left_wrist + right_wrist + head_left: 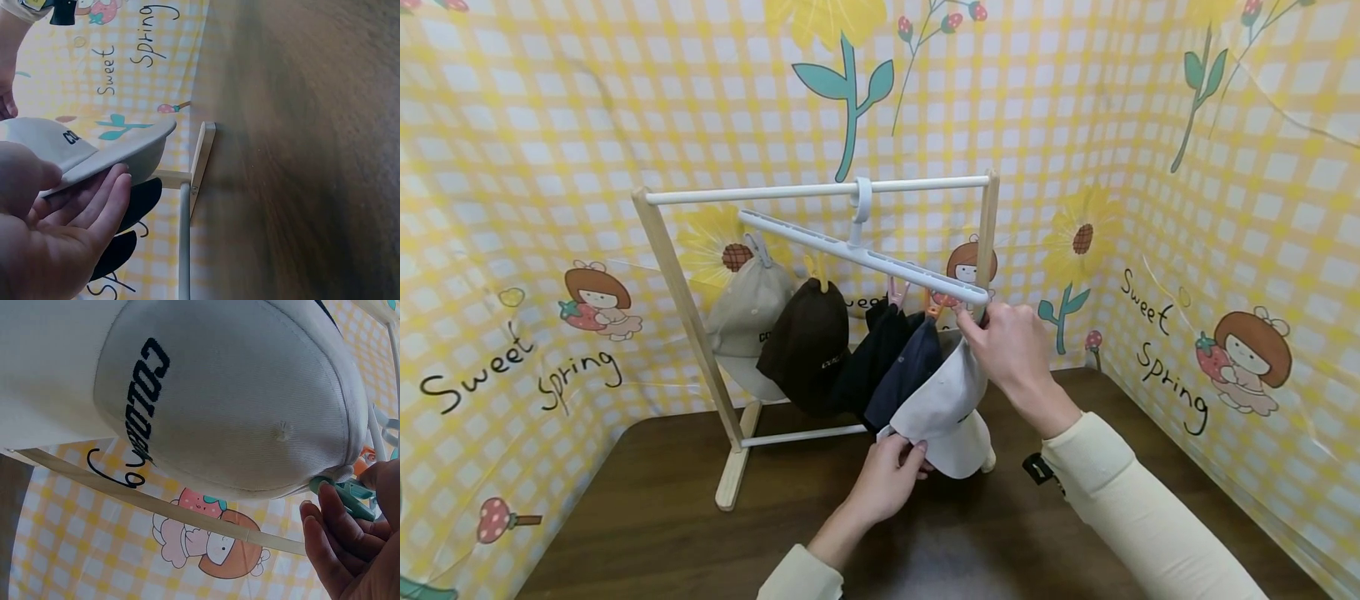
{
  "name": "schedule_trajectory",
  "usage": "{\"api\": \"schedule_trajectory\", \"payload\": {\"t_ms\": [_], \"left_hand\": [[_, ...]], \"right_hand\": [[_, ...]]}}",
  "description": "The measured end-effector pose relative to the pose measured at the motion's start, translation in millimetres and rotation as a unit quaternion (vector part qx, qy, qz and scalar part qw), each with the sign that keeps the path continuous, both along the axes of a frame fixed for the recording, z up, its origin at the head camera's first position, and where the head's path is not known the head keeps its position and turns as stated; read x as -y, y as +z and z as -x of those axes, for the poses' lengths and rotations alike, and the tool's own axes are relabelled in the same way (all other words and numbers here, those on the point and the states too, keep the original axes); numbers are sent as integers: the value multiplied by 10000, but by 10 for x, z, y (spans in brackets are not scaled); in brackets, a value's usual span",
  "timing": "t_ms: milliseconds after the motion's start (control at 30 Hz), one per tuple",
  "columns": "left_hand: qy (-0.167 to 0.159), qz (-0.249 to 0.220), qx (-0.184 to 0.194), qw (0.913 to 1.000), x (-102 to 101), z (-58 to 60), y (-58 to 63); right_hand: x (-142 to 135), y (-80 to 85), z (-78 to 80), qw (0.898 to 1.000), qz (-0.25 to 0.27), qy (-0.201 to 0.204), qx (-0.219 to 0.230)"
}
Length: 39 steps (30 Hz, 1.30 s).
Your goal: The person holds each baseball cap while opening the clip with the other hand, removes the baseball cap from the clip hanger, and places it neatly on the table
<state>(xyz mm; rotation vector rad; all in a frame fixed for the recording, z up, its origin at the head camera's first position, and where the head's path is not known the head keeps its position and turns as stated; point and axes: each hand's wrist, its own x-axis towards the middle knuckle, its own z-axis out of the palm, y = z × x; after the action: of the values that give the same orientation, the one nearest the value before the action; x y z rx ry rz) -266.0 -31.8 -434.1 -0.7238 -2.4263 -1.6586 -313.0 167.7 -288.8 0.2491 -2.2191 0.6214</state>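
Note:
A white baseball cap (pixel 943 387) hangs at the near right end of a white clip hanger (pixel 865 257). My left hand (pixel 887 477) holds its brim, with the thumb above and fingers underneath in the left wrist view. At the crown's edge, my right hand (pixel 1015 346) pinches a green clip (pixel 355 505) whose tip meets the cloth. Beside this cap hang a navy cap (pixel 906 371) from an orange clip (pixel 935 305) and a black cap (pixel 868 358) near a pink clip (pixel 898 292).
Farther left hang a dark brown cap (pixel 808 342) under a yellow clip (pixel 815 273) and a beige cap (pixel 748 308) under a grey clip. The hanger hooks over the top rail (pixel 752 192) of a wooden rack standing on the brown table (pixel 647 492). Patterned walls surround it.

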Motion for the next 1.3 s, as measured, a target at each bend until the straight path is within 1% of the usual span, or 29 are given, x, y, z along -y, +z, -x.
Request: {"api": "schedule_trajectory", "payload": {"t_ms": [133,267,367,533,767,933,1167,1300], "left_hand": [[106,30,-210,9997,17,4,12],[123,74,-297,9995,33,5,26],[93,57,-274,9996,44,2,26],[0,-19,-63,10000,50,-6,28],[-145,-143,56,9998,52,-15,39],[-135,-154,212,9996,42,-26,44],[-175,-224,110,9995,34,-45,41],[-163,-225,153,9995,27,-42,49]], "right_hand": [[-2,10,4,9999,-89,65,-78],[-3,13,11,9999,-108,95,-95],[-3,7,20,9998,-113,114,-116],[-1,-6,38,9996,-151,182,-166],[7,-13,44,9995,-122,262,-94],[9,-32,46,9995,-149,283,-78],[4,-58,61,9992,-57,359,-182],[-1,-55,69,9987,52,474,-195]]}}
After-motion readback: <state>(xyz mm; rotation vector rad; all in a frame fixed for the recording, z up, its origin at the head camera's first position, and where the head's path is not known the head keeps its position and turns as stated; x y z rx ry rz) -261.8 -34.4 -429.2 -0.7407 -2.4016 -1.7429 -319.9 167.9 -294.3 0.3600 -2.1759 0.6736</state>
